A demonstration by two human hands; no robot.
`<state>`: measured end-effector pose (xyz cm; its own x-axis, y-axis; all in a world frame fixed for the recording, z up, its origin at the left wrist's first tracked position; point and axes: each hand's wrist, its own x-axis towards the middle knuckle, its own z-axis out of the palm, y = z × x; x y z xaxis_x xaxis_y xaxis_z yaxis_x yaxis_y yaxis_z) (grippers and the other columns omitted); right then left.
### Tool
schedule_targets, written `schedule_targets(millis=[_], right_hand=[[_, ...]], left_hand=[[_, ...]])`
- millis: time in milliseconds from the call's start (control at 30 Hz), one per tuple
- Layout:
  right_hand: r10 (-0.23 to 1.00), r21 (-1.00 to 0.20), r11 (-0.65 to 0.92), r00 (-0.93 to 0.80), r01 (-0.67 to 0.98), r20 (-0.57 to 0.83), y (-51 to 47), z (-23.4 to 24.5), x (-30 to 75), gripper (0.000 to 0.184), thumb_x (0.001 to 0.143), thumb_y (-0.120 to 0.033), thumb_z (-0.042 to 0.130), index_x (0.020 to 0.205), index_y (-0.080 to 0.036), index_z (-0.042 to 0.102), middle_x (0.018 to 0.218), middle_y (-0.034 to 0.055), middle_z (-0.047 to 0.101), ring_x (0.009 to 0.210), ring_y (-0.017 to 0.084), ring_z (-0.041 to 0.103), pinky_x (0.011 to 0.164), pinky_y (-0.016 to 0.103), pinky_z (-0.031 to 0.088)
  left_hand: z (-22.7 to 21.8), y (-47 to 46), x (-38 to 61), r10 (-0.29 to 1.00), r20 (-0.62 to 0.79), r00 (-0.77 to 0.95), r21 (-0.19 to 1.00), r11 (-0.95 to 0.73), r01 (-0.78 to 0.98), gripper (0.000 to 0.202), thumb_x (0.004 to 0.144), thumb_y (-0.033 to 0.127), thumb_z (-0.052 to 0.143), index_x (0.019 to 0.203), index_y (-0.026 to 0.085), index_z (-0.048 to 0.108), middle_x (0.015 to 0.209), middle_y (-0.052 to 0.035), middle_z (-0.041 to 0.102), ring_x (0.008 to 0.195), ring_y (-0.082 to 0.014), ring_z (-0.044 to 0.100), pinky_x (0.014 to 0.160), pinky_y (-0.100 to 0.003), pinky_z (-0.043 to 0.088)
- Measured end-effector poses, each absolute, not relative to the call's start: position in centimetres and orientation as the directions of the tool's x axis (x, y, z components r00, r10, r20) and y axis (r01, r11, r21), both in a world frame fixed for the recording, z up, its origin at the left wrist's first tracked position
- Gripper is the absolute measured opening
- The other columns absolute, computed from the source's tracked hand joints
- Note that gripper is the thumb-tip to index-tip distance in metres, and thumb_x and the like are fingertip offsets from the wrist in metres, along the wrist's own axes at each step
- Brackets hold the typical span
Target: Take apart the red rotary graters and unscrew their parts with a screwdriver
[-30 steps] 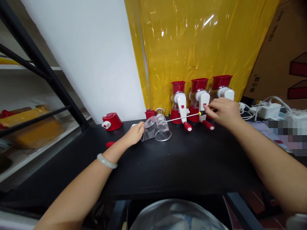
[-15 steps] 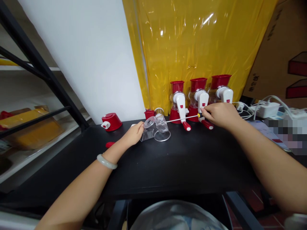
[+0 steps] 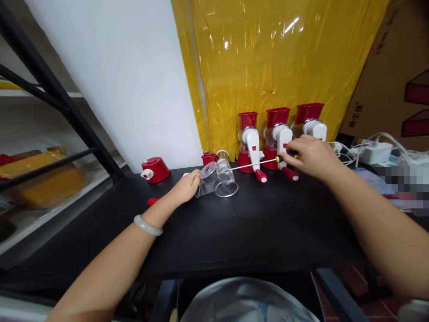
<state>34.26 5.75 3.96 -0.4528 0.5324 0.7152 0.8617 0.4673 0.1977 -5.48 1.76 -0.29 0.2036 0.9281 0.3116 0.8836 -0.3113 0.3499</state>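
Observation:
My left hand (image 3: 188, 185) is closed on the edge of a clear plastic grater housing (image 3: 225, 173), which lies on its side on the black table. In my right hand (image 3: 311, 154) is a screwdriver (image 3: 254, 163) with a yellow and black handle, its long metal shaft pointing left. The shaft's tip reaches the clear housing; whether it sits on a screw cannot be made out. Right behind the housing are a metal grater drum (image 3: 222, 154) and a small red part (image 3: 209, 158).
Three red and white rotary graters (image 3: 250, 147) stand along the back, close to my right hand. A red base (image 3: 155, 170) with a white knob sits at the left. White chargers and cables (image 3: 377, 153) lie at the right beside a cardboard box (image 3: 385, 89).
The fingers of my right hand have shifted on the screwdriver's handle, showing more of it. My left hand and the clear housing are almost unmoved.

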Motion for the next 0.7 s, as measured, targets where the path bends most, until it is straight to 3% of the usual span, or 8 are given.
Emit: schedule_targets(millis=[133, 333, 700], right_hand=[[0.519, 0.216, 0.481, -0.475, 0.850, 0.711, 5.8, 3.8, 34.3, 0.035, 0.089, -0.045, 0.045, 0.072, -0.021, 0.063, 0.073, 0.0089, 0.064, 0.077, 0.023, 0.056, 0.059, 0.032, 0.030], [0.595, 0.220, 0.467, -0.488, 0.856, 0.638, 6.2, 3.5, 34.5, 0.025, 0.083, -0.029, 0.044, 0.074, -0.021, 0.066, 0.072, 0.0058, 0.067, 0.068, 0.021, 0.058, 0.054, 0.031, 0.025], [0.528, 0.196, 0.502, -0.477, 0.843, 0.702, 5.2, 4.1, 33.9, 0.026, 0.087, -0.031, 0.046, 0.102, -0.017, 0.061, 0.090, 0.0121, 0.066, 0.085, 0.027, 0.058, 0.061, 0.034, 0.035]], left_hand=[[-0.1, 1.6, -5.4, 0.927, 0.318, 0.200, 0.339, -0.308, 0.889, 0.036, 0.096, 0.041, 0.023, 0.093, 0.022, 0.053, 0.083, -0.0043, 0.064, 0.078, -0.0207, 0.062, 0.075, -0.032, 0.046], [-0.1, 1.6, -5.4, 0.927, 0.310, 0.210, 0.343, -0.315, 0.885, 0.036, 0.096, 0.042, 0.023, 0.094, 0.022, 0.053, 0.082, -0.0046, 0.064, 0.079, -0.0213, 0.063, 0.075, -0.033, 0.045], [-0.5, 2.5, -6.5, 0.936, 0.304, 0.178, 0.350, -0.283, 0.893, 0.036, 0.095, 0.042, 0.023, 0.092, 0.021, 0.053, 0.083, -0.0054, 0.065, 0.079, -0.0212, 0.063, 0.075, -0.032, 0.046]])
